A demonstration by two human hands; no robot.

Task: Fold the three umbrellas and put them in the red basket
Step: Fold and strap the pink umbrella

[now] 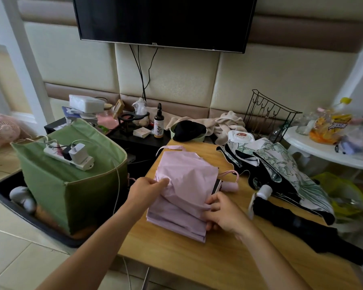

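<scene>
Television point(164, 19) is mounted on the padded wall above a cluttered room, with a wooden table point(197, 258) filling the foreground. A green bag point(71, 185) is seen left of the table, standing in a black tray point(6, 197) on the floor, and a white power strip point(69, 158) with plugged-in chargers is laid across its top. A pink umbrella point(182, 193) is spread flat on the table's left half, its canopy gathered in layered folds and its pink handle point(231, 186) pointing right. Just beside it on the right, a floral umbrella point(285, 164) with a black lining is left loosely collapsed, and a black umbrella point(298, 227) with a white handle is laid along the table's right edge, partly under the floral one. The red basket cannot be made out. A white round table point(327, 151) holding snack bags is seen at far right, with a black wire rack point(266, 114) near it against the wall. The left hand point(147, 190) is shown pinching a fold of pink fabric at the canopy's left edge. The right hand point(222, 212) is curled on the canopy's right edge near the handle, fabric held between thumb and fingers. A spray bottle point(159, 122) is stood behind the table.
</scene>
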